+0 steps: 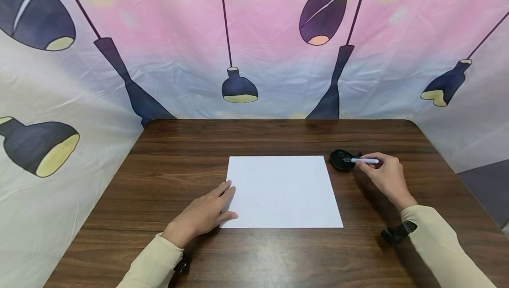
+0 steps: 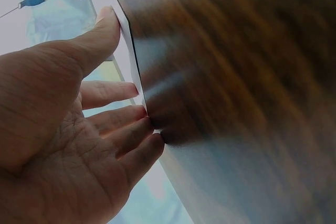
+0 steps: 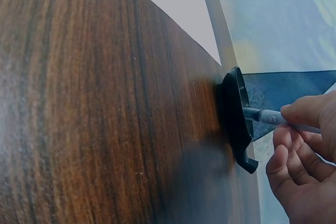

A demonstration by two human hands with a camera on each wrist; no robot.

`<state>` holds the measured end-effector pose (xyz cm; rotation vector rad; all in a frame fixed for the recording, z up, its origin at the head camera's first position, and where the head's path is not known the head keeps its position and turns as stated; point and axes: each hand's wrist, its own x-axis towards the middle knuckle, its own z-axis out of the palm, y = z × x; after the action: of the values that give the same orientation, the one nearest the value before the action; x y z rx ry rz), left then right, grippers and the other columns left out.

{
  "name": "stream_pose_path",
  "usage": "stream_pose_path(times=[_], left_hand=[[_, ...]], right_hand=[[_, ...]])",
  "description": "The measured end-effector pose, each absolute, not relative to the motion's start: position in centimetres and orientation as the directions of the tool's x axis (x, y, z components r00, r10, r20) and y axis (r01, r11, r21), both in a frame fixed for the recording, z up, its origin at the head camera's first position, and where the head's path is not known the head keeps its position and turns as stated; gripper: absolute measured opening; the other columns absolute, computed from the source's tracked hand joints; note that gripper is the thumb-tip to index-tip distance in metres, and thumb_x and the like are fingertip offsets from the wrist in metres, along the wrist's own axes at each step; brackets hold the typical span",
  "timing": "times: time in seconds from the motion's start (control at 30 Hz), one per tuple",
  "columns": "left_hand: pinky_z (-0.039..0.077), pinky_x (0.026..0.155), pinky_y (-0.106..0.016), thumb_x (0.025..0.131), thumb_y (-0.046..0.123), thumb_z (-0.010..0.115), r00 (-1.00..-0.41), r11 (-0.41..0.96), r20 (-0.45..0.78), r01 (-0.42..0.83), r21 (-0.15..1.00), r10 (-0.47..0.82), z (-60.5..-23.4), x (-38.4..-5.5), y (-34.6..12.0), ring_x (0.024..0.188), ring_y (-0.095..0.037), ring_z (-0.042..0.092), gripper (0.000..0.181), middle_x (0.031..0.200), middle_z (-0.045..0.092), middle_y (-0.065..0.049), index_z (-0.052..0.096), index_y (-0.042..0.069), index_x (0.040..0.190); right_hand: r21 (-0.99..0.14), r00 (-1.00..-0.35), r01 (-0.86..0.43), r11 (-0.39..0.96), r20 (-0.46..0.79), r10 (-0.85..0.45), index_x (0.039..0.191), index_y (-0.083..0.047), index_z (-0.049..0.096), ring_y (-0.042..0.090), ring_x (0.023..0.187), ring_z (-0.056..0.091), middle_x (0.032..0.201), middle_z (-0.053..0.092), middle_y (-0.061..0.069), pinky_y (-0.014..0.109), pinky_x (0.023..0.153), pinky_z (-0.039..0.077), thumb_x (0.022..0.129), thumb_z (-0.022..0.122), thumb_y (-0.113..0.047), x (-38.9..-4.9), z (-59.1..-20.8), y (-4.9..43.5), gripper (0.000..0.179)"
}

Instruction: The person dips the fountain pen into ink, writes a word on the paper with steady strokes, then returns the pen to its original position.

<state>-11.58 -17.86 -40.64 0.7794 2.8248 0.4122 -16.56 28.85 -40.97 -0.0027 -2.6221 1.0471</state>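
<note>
A blank white sheet of paper [image 1: 280, 193] lies on the brown wooden table. My left hand [image 1: 204, 213] rests along its left edge, thumb and fingers spread, fingertips on the paper; in the left wrist view the palm side of this hand [image 2: 79, 129] shows beside the sheet's edge. To the right of the paper, my right hand [image 1: 385, 175] pinches a white-barrelled pen [image 1: 370, 161] between thumb and fingers. The pen's dark front end is over a small black dish [image 1: 339, 160]. Seen from the right wrist, the dish [image 3: 236, 108] is shallow with a short stub, and the pen tip reaches into it.
The wood-grain table [image 1: 167, 164] extends around the paper, with its far edge against a hanging cloth [image 1: 179, 23] printed with lamps. Black straps with small devices [image 1: 397, 233] sit on both wrists, over pale sleeves.
</note>
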Motion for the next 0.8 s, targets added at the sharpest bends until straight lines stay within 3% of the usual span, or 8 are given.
stream_pose_path(times=[0.8], left_hand=[[0.044, 0.106, -0.055, 0.097, 0.036, 0.069, -0.838, 0.818, -0.067, 0.508, 0.27, 0.542, -40.42, -11.82, -17.68, 0.14, -0.041, 0.043, 0.066, 0.154, 0.041, -0.027, 0.05, -0.006, 0.144]], right_hand=[[-0.664, -0.95, -0.108, 0.74, 0.289, 0.121, 0.104, 0.005, 0.074, 0.006, 0.062, 0.052, 0.089, 0.073, 0.019, 0.021, 0.049, 0.042, 0.092, 0.076, -0.018, -16.38, -40.98, 28.95, 0.026]])
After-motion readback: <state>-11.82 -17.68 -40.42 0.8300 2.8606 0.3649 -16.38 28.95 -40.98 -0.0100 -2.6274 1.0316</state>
